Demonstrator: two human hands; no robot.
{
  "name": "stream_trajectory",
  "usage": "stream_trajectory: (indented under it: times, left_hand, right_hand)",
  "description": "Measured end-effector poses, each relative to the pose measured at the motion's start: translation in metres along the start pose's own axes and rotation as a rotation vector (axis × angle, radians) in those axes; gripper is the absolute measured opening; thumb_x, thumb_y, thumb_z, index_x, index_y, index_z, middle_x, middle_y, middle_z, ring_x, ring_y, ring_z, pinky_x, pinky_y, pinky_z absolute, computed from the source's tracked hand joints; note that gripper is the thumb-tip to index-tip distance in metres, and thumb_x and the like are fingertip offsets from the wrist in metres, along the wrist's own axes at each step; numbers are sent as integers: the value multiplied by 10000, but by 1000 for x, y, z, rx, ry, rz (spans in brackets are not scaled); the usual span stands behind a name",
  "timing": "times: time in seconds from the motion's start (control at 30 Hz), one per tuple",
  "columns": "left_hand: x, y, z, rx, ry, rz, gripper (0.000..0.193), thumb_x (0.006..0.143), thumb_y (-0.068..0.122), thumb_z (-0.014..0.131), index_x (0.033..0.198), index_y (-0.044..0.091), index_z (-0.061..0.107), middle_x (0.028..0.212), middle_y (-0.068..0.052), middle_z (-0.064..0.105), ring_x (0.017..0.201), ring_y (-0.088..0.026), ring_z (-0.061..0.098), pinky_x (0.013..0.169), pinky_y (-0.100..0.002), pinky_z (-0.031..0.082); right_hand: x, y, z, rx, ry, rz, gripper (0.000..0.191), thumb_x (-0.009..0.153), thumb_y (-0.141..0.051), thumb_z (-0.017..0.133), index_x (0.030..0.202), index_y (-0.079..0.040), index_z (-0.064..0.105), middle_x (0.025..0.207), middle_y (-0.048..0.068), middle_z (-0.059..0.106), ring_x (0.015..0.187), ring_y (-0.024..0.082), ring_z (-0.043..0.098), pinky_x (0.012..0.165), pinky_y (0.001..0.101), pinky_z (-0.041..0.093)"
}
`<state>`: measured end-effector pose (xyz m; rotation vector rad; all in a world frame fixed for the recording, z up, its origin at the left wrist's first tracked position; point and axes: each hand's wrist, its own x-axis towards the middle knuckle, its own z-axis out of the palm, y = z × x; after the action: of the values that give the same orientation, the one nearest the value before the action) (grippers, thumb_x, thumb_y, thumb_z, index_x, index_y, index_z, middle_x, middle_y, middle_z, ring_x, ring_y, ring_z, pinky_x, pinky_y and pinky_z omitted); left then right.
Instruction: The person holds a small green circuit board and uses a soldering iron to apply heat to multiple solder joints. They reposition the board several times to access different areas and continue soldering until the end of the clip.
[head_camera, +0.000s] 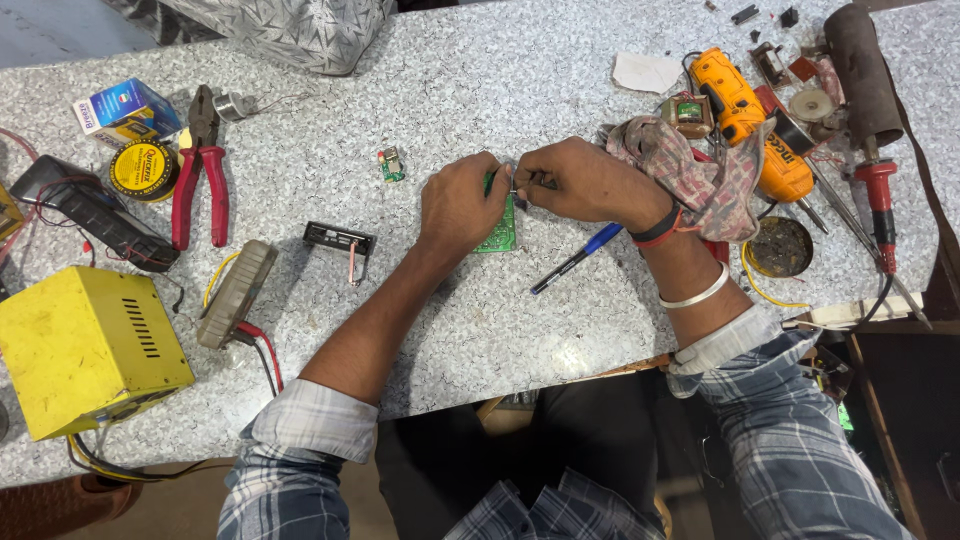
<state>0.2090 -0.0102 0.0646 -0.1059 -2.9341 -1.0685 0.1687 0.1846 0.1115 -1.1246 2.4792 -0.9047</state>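
A green circuit board (500, 232) lies on the speckled grey table (480, 90), mostly covered by my hands. My left hand (460, 205) grips its left edge with the fingers curled over it. My right hand (575, 182) pinches a thin metal wire or small part (513, 180) right at the board's top edge, touching my left fingertips. What sits between the fingertips is too small to make out.
A blue pen (576, 258) lies just right of the board. Red pliers (202, 170), a yellow metal box (85, 350), a small green part (390, 165) and a black bracket (340, 240) lie left. An orange drill (750, 120), cloth and a soldering iron (880, 200) lie right.
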Motion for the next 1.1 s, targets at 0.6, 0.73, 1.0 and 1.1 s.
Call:
stream_trajectory:
  times: [0.6, 0.73, 1.0, 1.1]
  left_hand:
    - [-2, -10, 2, -43, 106, 87, 310, 985, 336, 616, 918, 52, 720, 844, -182, 723, 770, -366, 708, 714, -527, 524]
    - [-2, -15, 2, -45, 131, 98, 306, 982, 327, 621, 896, 48, 714, 845, -183, 724, 761, -376, 701, 703, -530, 523]
    - [5, -21, 3, -4, 22, 36, 330, 1012, 341, 581, 897, 61, 715, 769, -119, 700, 675, -259, 680, 658, -493, 508]
    - [5, -24, 2, -22, 32, 49, 326, 1008, 336, 588, 896, 58, 715, 771, -131, 704, 681, -271, 687, 664, -497, 510]
  right_hand:
    - [4, -3, 3, -15, 26, 23, 156, 915, -153, 700, 995, -21, 720, 770, 175, 701, 617, 292, 656, 612, 396, 513]
    - [6, -1, 6, 24, -8, -17, 168, 897, -160, 703, 987, -19, 716, 772, 161, 713, 632, 264, 681, 612, 381, 524]
    - [12, 5, 12, 24, 50, -40, 161, 898, -124, 701, 1024, -28, 732, 836, 151, 741, 690, 253, 717, 638, 368, 551]
    - [13, 6, 11, 53, 55, -48, 167, 896, -122, 698, 1032, -32, 733, 847, 146, 747, 714, 247, 736, 652, 358, 564]
